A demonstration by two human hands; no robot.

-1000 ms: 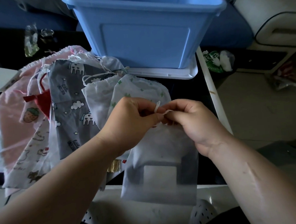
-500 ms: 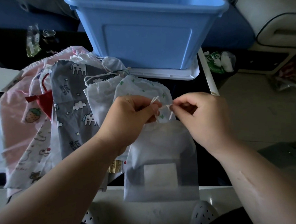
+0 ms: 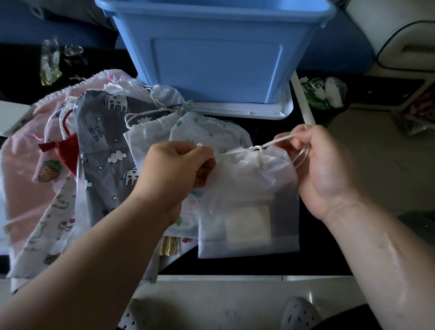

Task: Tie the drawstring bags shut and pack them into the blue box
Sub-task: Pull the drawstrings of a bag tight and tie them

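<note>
One bag (image 3: 248,203) between left hand (image 3: 176,172), right hand (image 3: 322,167)

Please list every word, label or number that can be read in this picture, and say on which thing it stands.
"Little": printed on the grey unicorn bag; the word below it is too blurred to read.
Green and white packet: lettering too blurred to read.
Nothing else is readable.

Single head-worn wide-angle view, aimed forward and down.

It faces the light-blue rectangular plastic box (image 3: 218,51), which fills the top centre. The black tabletop (image 3: 267,127) in front of that box sits close under the lens, and a grey perforated shoe (image 3: 300,314) shows at the bottom edge.
</note>
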